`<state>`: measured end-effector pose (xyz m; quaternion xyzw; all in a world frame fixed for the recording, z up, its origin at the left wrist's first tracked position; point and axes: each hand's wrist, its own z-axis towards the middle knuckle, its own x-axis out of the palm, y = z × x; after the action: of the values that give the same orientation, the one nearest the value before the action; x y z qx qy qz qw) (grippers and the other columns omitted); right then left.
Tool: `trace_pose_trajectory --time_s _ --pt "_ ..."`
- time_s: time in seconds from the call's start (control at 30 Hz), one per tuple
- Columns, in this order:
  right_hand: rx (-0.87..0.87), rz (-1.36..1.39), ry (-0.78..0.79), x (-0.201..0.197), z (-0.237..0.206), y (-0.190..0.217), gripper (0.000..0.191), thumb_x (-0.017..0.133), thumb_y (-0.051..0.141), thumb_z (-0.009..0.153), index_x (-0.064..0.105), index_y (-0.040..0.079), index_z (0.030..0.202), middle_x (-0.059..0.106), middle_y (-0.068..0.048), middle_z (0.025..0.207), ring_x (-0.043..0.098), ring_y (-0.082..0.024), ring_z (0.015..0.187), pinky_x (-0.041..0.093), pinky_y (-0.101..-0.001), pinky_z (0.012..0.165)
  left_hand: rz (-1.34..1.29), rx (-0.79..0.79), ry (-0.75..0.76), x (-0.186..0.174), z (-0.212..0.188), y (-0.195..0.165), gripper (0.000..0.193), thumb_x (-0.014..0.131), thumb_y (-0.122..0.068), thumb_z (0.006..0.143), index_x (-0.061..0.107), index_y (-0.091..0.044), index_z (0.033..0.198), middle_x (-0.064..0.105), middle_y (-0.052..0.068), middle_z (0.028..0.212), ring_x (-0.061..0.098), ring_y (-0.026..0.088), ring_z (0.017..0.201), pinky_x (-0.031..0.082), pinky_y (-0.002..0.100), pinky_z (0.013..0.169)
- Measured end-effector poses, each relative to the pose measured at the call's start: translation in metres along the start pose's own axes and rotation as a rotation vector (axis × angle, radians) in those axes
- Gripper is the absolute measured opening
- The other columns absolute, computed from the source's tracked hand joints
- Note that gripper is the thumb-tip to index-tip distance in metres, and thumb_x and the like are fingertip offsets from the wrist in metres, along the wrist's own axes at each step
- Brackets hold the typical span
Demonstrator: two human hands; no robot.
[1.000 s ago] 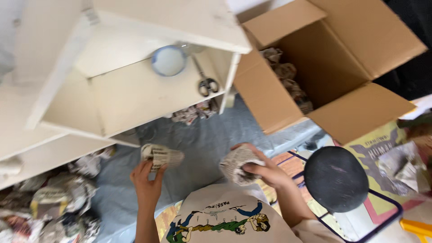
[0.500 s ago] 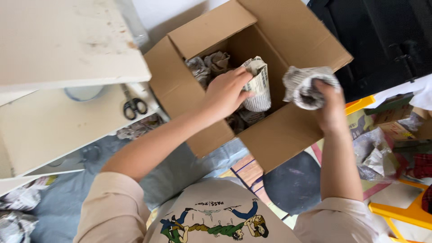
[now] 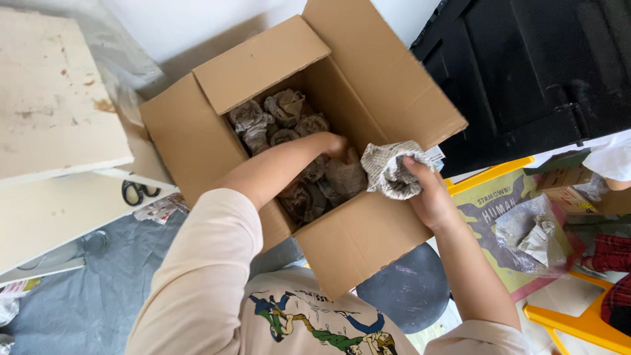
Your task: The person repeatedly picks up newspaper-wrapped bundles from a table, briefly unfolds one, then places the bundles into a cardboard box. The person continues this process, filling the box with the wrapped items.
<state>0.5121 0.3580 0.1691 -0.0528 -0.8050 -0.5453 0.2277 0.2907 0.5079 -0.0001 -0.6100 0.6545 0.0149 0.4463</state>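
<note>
The newspaper-wrapped bundle (image 3: 393, 169) sits clenched in the right hand (image 3: 430, 197), poised over the near right wall of the open cardboard box (image 3: 358, 240). The left hand (image 3: 336, 146) reaches deep among the wrapped bundles (image 3: 282, 118) inside; its grip is probably closing on one, though I cannot tell. The box's near right corner has room.

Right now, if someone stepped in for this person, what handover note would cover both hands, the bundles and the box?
Left hand: deep inside the open cardboard box, among the newspaper-wrapped bundles; whether it grips one cannot be told.
Right hand: holds one wrapped bundle at the box's right edge, not yet inside.
Done: many bundles already lie packed in the box.
Left: the held bundle is still out; box flaps open.
</note>
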Motion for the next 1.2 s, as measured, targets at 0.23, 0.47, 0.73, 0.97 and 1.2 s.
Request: trace_pose_trajectory --time_s 0.23,0.47,0.73,0.97,1.2 --pt "0.056 -0.168 0.048 0.006 0.011 0.003 0.042 0.06 0.025 0.097 0.055 0.008 0.135 0.063 -0.007 0.125 0.061 -0.017 0.118 0.047 -0.0354 0.102 0.162 -0.082 0.02 0.006 0.012 -0.018 0.03 0.071 -0.024 0.093 0.069 -0.007 0.117 0.068 0.017 0.12 0.066 0.036 0.113 0.054 0.046 0.09" --pt "0.162 -0.879 0.028 0.053 0.074 0.032 0.045 0.061 0.03 0.102 0.041 0.013 0.139 0.063 -0.015 0.128 0.071 -0.03 0.1 0.058 -0.0524 0.073 0.156 -0.102 0.032 0.005 -0.022 0.0 0.028 0.068 -0.027 0.095 0.071 -0.008 0.116 0.07 0.014 0.118 0.067 0.034 0.111 0.055 0.047 0.09" --pt "-0.265 -2.321 0.392 0.107 0.179 -0.003 0.049 0.064 0.006 0.091 0.053 0.008 0.139 0.075 -0.018 0.103 0.074 -0.036 0.097 0.061 -0.0462 0.075 0.292 -0.168 -0.006 0.012 -0.054 0.008 0.027 0.065 -0.03 0.097 0.073 -0.009 0.114 0.072 0.012 0.115 0.069 0.033 0.109 0.055 0.047 0.089" --pt "0.174 -2.12 1.088 0.07 0.239 -0.089 0.058 0.078 0.015 0.082 0.062 0.02 0.137 0.07 -0.011 0.129 0.07 -0.03 0.106 0.059 -0.0423 0.088 0.437 -0.305 -0.217 0.03 -0.164 0.039 0.028 0.062 -0.032 0.1 0.075 -0.011 0.112 0.074 0.01 0.113 0.07 0.031 0.108 0.056 0.048 0.089" --pt "0.805 -1.759 1.085 0.05 0.228 -0.14 0.047 0.068 0.026 0.094 0.059 0.014 0.139 0.075 -0.013 0.119 0.076 -0.03 0.09 0.065 -0.0411 0.077 0.206 -0.026 -0.749 0.021 -0.228 0.015 0.027 0.064 -0.034 0.092 0.07 -0.012 0.106 0.073 0.01 0.099 0.071 0.033 0.093 0.057 0.049 0.073"
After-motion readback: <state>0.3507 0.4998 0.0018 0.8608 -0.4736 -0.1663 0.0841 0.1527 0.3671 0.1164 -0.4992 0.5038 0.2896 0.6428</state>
